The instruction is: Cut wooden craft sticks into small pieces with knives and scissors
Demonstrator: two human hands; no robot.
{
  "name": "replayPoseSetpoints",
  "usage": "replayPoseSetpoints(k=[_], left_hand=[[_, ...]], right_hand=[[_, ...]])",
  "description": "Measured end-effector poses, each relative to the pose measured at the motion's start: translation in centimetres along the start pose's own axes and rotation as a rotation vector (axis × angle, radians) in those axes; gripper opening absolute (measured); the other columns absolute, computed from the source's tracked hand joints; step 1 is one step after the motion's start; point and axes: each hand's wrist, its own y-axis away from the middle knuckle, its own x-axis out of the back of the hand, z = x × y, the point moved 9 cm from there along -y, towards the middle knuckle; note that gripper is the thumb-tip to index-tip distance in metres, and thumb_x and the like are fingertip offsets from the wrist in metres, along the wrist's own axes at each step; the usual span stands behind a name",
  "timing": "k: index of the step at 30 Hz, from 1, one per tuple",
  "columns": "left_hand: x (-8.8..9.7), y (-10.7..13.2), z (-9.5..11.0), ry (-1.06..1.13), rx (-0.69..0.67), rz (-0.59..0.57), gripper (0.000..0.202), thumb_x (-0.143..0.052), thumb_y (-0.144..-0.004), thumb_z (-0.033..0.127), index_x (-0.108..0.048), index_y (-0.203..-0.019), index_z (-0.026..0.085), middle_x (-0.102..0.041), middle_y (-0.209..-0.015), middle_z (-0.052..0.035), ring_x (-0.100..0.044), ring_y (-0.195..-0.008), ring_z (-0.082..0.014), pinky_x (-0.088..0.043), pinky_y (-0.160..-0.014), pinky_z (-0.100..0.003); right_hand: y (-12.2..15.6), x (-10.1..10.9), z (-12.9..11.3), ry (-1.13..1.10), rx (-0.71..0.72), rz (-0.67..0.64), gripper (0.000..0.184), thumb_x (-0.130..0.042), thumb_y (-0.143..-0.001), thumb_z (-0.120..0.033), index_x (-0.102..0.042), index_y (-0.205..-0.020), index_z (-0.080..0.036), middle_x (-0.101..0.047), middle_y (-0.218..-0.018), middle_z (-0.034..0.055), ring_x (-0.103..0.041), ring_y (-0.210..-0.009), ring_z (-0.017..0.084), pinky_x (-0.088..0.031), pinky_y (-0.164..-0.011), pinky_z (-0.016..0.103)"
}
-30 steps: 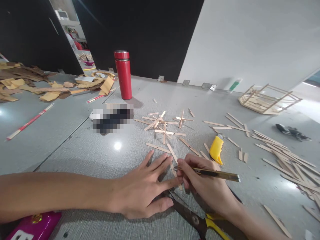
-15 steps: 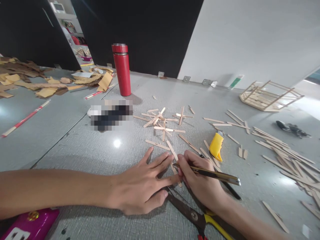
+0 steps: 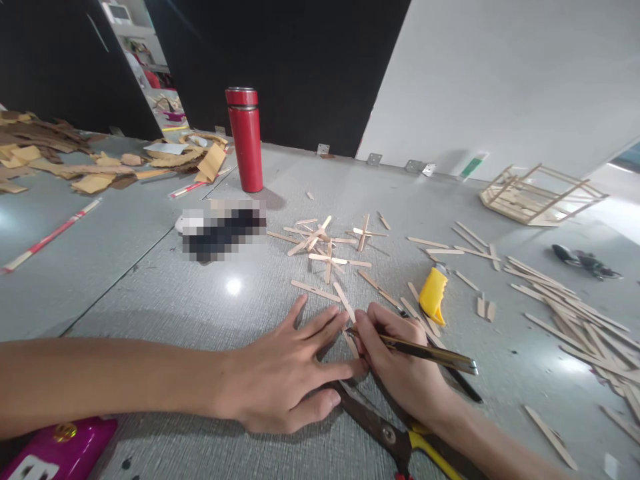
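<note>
My left hand lies flat on the grey table, fingers spread, pressing down a thin wooden stick with the fingertips. My right hand is closed in a pen-like grip on a slim metal utility knife, whose tip meets the stick right next to my left index finger. Scissors with yellow handles lie open under both hands.
Several loose wooden sticks are scattered ahead and in a pile on the right. A yellow knife casing, a red flask, a stick frame, cardboard scraps and a pink object also sit on the table.
The view has tilted slightly. My right hand with the knife has shifted a little along the stick, while my left hand stays pressed in place.
</note>
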Motion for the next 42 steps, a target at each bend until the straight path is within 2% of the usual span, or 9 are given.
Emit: replayPoseSetpoints(k=[8,11,15,20,30,42], left_hand=[[0.2,-0.1,0.2,-0.035,-0.026,0.039,0.053,-0.043,-0.106,0.038,-0.04,-0.157,0.023,-0.022,-0.17,-0.0253,-0.016,-0.158,-0.0446,-0.016,-0.118,-0.081],[0.1,-0.2,0.5,-0.065,-0.063,0.061,0.052,-0.044,-0.106,0.038,-0.043,-0.154,0.017,-0.025,-0.169,-0.0256,-0.018,-0.158,-0.043,-0.018,-0.123,-0.072],[0.0,-0.3,0.8,-0.079,-0.109,0.088,0.057,-0.05,-0.102,0.034,-0.042,-0.154,0.01,-0.02,-0.17,-0.0265,-0.013,-0.158,-0.0432,-0.02,-0.129,-0.059],[-0.1,-0.4,0.9,-0.088,-0.121,0.056,0.059,-0.05,-0.101,0.034,-0.041,-0.152,0.006,-0.019,-0.169,-0.0291,-0.011,-0.158,-0.0456,-0.021,-0.129,-0.059],[0.0,-0.5,1.1,-0.173,-0.115,0.048,0.058,-0.049,-0.101,0.033,-0.042,-0.15,0.004,-0.027,-0.165,-0.0329,-0.018,-0.156,-0.0479,-0.023,-0.128,-0.059],[0.1,-0.5,1.1,-0.193,-0.113,0.063,0.058,-0.051,-0.1,0.034,-0.044,-0.15,0.005,-0.03,-0.165,-0.0302,-0.024,-0.155,-0.0462,-0.023,-0.128,-0.056]], right_hand=[[0.2,-0.2,-0.3,0.04,0.015,-0.028,0.042,-0.049,-0.106,-0.034,-0.041,-0.066,-0.025,-0.045,-0.053,-0.007,-0.043,-0.047,0.011,-0.036,-0.049,0.025],[0.4,-0.2,-0.7,0.082,0.013,-0.019,0.04,-0.049,-0.106,-0.033,-0.036,-0.068,-0.027,-0.039,-0.055,-0.0075,-0.039,-0.048,0.013,-0.033,-0.049,0.027],[0.5,-0.5,-1.6,0.146,0.041,-0.047,0.036,-0.044,-0.106,-0.03,-0.035,-0.071,-0.027,-0.036,-0.056,-0.0081,-0.039,-0.047,0.013,-0.032,-0.052,0.029],[0.5,-0.8,-2.0,0.137,0.041,-0.099,0.038,-0.04,-0.108,-0.031,-0.033,-0.071,-0.027,-0.033,-0.055,-0.0091,-0.034,-0.045,0.012,-0.029,-0.049,0.028],[0.7,-0.9,-1.3,0.119,0.044,-0.105,0.037,-0.044,-0.108,-0.029,-0.033,-0.072,-0.026,-0.04,-0.054,-0.0083,-0.038,-0.045,0.012,-0.032,-0.049,0.027],[1.0,-0.9,-1.1,0.12,0.102,-0.09,0.037,-0.044,-0.108,-0.028,-0.033,-0.073,-0.026,-0.037,-0.057,-0.0086,-0.036,-0.047,0.012,-0.031,-0.05,0.029]])
